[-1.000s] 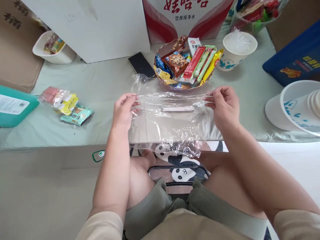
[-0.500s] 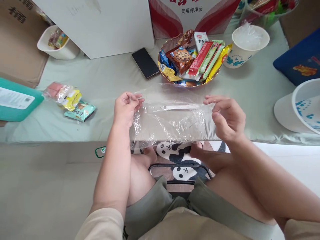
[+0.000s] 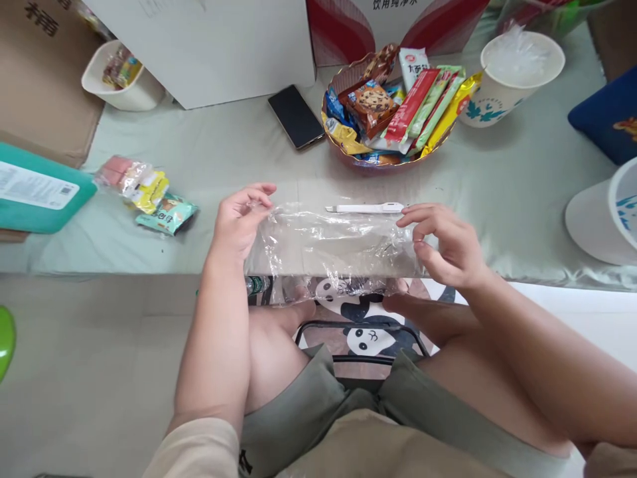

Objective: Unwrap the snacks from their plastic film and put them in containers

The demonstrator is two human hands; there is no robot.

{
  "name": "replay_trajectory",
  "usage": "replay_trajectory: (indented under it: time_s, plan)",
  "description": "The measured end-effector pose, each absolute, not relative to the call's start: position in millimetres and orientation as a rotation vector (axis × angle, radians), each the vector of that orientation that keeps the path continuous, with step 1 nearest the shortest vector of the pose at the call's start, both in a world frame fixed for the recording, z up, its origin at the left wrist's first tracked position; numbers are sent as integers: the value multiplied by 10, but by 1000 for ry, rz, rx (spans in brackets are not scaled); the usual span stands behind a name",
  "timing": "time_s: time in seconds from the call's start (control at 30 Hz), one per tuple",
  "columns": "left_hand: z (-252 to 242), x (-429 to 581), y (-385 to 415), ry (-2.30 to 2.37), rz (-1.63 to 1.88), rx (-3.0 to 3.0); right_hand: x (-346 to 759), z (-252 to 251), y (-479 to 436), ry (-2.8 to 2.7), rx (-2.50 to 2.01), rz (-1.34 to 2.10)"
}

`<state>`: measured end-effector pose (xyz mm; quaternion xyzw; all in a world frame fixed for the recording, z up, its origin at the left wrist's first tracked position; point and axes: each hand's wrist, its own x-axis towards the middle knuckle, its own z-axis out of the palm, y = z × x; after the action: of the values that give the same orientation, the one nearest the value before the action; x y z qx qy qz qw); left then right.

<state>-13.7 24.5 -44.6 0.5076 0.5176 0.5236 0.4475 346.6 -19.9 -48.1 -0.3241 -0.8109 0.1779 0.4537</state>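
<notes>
A sheet of clear plastic wrap point(image 3: 333, 249) lies stretched over the near edge of the table, crinkled and hanging a little over it. My left hand point(image 3: 239, 219) pinches its left end with fingers curled. My right hand point(image 3: 445, 242) grips its right end between thumb and bent fingers. Just beyond the wrap lies a thin white pen-like tool point(image 3: 365, 208). Behind that stands a bowl of wrapped snacks point(image 3: 393, 113).
A black phone point(image 3: 296, 117) lies left of the bowl. Snack packets point(image 3: 149, 196) and a teal box point(image 3: 37, 197) sit at the left, a white tub point(image 3: 122, 83) behind them. Paper cups stand at the back right point(image 3: 507, 79) and right edge point(image 3: 604, 212). Cardboard boxes line the back.
Both hands drew the plastic wrap toward me and down, so it no longer reaches the bowl and the white tool lies uncovered. The wrap looks more bunched.
</notes>
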Motion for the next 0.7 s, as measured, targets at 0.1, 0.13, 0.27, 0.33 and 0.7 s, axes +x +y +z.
replay_trajectory:
  time_s: [0.1, 0.13, 0.27, 0.33, 0.7]
  plan:
    - [-452, -158, 265, 1195, 1380, 1139, 3447, -488, -211, -1942, -829, 465]
    - [-441, -158, 270, 1165, 1401, 1107, 3435, -486, -216, -1932, -827, 467]
    - [-345, -145, 263, 1114, 1431, 1011, 3374, -480, -232, -1953, -790, 472]
    - [-286, -152, 238, 1132, 1410, 1020, 3357, -487, -226, -1983, -786, 473]
    - [-216, -377, -147, 1294, 1085, 1341, 3489, -514, -175, -2051, -872, 533]
